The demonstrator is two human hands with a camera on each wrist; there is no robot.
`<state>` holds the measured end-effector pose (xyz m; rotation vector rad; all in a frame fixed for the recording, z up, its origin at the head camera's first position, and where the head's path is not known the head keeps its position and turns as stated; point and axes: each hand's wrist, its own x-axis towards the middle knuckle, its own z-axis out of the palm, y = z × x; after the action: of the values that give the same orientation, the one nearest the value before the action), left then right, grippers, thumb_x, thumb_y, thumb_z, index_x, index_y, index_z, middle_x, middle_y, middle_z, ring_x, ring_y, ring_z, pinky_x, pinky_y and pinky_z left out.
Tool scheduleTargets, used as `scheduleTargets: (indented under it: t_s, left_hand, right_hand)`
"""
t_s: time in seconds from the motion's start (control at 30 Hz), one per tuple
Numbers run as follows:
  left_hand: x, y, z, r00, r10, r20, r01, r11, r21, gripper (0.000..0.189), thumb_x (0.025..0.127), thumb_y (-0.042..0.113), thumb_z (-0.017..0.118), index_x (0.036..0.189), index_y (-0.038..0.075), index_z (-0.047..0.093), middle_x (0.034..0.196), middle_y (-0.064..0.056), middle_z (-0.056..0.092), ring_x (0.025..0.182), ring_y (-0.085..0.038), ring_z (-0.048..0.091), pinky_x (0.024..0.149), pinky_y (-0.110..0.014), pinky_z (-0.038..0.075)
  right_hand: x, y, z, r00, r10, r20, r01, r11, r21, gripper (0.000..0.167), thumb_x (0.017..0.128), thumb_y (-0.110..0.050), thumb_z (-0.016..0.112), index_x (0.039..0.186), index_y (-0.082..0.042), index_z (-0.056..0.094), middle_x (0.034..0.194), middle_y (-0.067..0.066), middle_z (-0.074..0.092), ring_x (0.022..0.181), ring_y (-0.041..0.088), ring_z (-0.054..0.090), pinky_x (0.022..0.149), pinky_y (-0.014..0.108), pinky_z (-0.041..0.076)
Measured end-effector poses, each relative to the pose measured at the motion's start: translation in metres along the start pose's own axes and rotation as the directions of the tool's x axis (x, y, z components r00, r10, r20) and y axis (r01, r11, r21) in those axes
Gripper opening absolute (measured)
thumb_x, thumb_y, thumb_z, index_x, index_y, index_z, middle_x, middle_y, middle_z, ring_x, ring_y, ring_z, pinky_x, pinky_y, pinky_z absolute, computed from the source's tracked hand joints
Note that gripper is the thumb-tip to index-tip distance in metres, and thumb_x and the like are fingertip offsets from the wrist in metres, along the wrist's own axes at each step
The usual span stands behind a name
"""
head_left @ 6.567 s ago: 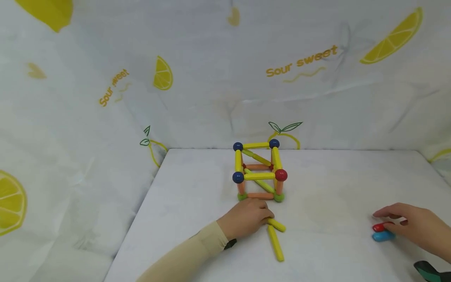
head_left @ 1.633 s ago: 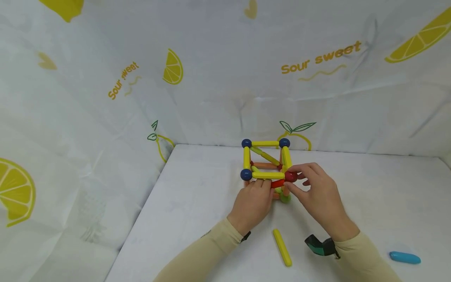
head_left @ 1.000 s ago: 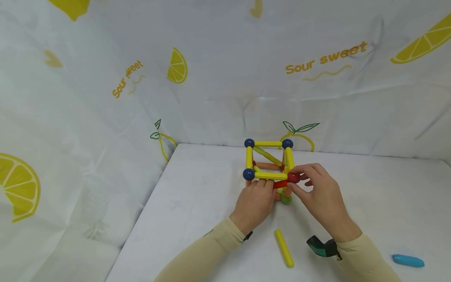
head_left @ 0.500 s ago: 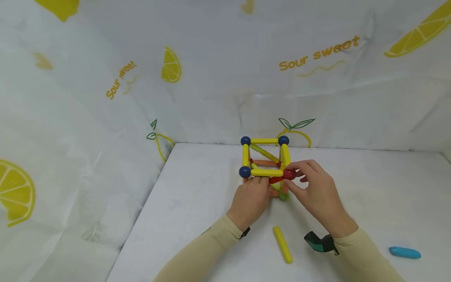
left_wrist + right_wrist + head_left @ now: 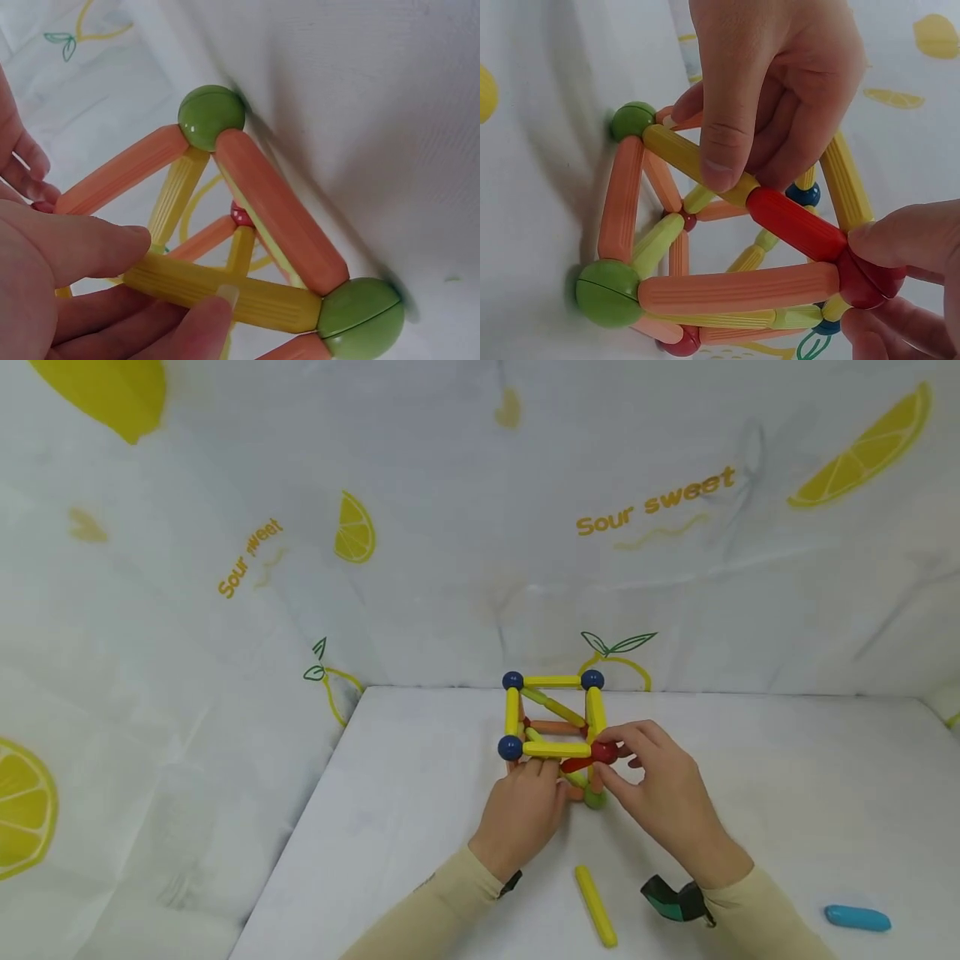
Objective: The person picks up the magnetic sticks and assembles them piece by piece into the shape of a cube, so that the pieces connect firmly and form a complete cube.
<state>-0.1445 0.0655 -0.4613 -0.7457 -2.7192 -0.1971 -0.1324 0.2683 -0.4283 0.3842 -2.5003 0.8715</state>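
Note:
A cube of toy building rods and balls (image 5: pixel 557 749) stands on the white table. In the head view my left hand (image 5: pixel 523 810) reaches into its front face, fingertips partly hidden. Its thumb and fingers pinch a short yellow rod (image 5: pixel 679 154), one end of which touches a green ball (image 5: pixel 361 319) at a lower corner. End to end with that rod, a red rod (image 5: pixel 795 225) runs up to the red ball (image 5: pixel 604 752), forming a diagonal. That red ball, at the top front right corner, is pinched between the thumb and fingers of my right hand (image 5: pixel 667 793).
A loose yellow rod (image 5: pixel 596 906) lies on the table in front of the cube, between the forearms. Farther right lies a blue rod (image 5: pixel 857 917). Behind the table (image 5: pixel 375 827) hangs a lemon-printed cloth (image 5: pixel 450 527).
Both hands have come to the cube since the oldest frame, bringing the short yellow rod and red rod from the table onto its front face. Over the last second the hands barely move.

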Motion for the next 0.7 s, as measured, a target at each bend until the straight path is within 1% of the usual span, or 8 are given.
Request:
scheduleTargets:
  t_s: [0.23,0.3,0.37,0.43,0.53,0.6,0.67,0.7]
  left_hand:
    - [-0.014,0.001,-0.02,1.0,0.011,-0.028,-0.011,1.0,-0.01,0.031,0.101,0.034,0.078,0.116,0.009,0.072,0.102,-0.003,0.075,0.078,-0.011,0.07,0.071,-0.018,0.062]
    - [-0.022,-0.001,-0.026,0.998,0.062,-0.017,-0.062,0.998,-0.018,0.028,0.1,0.034,0.079,0.117,0.011,0.074,0.102,0.0,0.074,0.075,-0.008,0.067,0.066,-0.015,0.058]
    - [-0.031,-0.003,-0.028,0.987,0.16,0.033,-0.159,0.987,-0.038,0.028,0.1,0.033,0.08,0.121,0.016,0.075,0.107,0.004,0.075,0.082,-0.005,0.07,0.072,-0.013,0.058]
    - [-0.04,-0.005,-0.027,0.947,0.298,0.117,-0.291,0.954,-0.071,0.029,0.101,0.03,0.078,0.128,0.02,0.074,0.116,0.009,0.076,0.095,-0.002,0.072,0.084,-0.013,0.058]
    - [-0.051,-0.003,-0.021,0.831,0.494,0.258,-0.475,0.87,-0.135,0.034,0.108,0.029,0.068,0.142,0.025,0.068,0.136,0.014,0.072,0.127,-0.001,0.066,0.11,-0.018,0.052]
    - [-0.056,0.001,-0.018,0.752,0.569,0.333,-0.544,0.821,-0.174,0.037,0.113,0.029,0.059,0.15,0.028,0.062,0.148,0.016,0.065,0.139,-0.001,0.059,0.118,-0.02,0.046]
    - [-0.059,0.004,-0.015,0.701,0.601,0.383,-0.575,0.795,-0.194,0.04,0.115,0.031,0.054,0.155,0.03,0.057,0.155,0.018,0.059,0.146,-0.001,0.052,0.123,-0.021,0.04]
    - [-0.059,0.006,-0.013,0.688,0.606,0.398,-0.579,0.79,-0.202,0.04,0.115,0.032,0.053,0.155,0.031,0.056,0.156,0.018,0.058,0.148,-0.001,0.051,0.125,-0.022,0.039]
  right_hand:
    - [-0.002,0.004,-0.015,0.997,0.054,0.055,-0.053,0.998,-0.016,0.05,0.09,-0.019,0.09,0.135,-0.014,0.069,0.123,0.009,0.072,0.098,0.024,0.073,0.078,0.049,0.066]
    - [-0.005,0.009,-0.026,0.994,0.08,0.075,-0.076,0.996,-0.051,0.049,0.093,-0.02,0.086,0.137,-0.013,0.068,0.126,0.011,0.072,0.1,0.027,0.073,0.08,0.052,0.066]
    - [-0.012,0.019,-0.039,0.99,0.098,0.1,-0.088,0.991,-0.099,0.044,0.093,-0.018,0.083,0.135,-0.012,0.07,0.125,0.012,0.072,0.099,0.029,0.073,0.079,0.054,0.065]
    - [-0.021,0.031,-0.052,0.979,0.129,0.158,-0.105,0.983,-0.148,0.04,0.093,-0.017,0.083,0.132,-0.013,0.071,0.125,0.013,0.071,0.098,0.031,0.072,0.077,0.055,0.064]
    - [-0.045,0.057,-0.073,0.955,0.154,0.255,-0.098,0.971,-0.218,0.04,0.09,-0.014,0.085,0.128,-0.013,0.073,0.125,0.015,0.072,0.099,0.035,0.071,0.078,0.057,0.062]
    - [-0.065,0.076,-0.087,0.94,0.16,0.3,-0.077,0.96,-0.269,0.044,0.086,-0.015,0.088,0.127,-0.015,0.073,0.125,0.014,0.073,0.102,0.038,0.07,0.08,0.06,0.06]
    - [-0.087,0.097,-0.101,0.923,0.173,0.343,-0.063,0.949,-0.309,0.048,0.082,-0.017,0.091,0.127,-0.014,0.073,0.126,0.014,0.074,0.107,0.041,0.069,0.084,0.063,0.058]
    - [-0.098,0.108,-0.107,0.918,0.172,0.357,-0.051,0.945,-0.323,0.051,0.08,-0.017,0.093,0.126,-0.014,0.073,0.124,0.014,0.074,0.109,0.042,0.069,0.084,0.064,0.057]
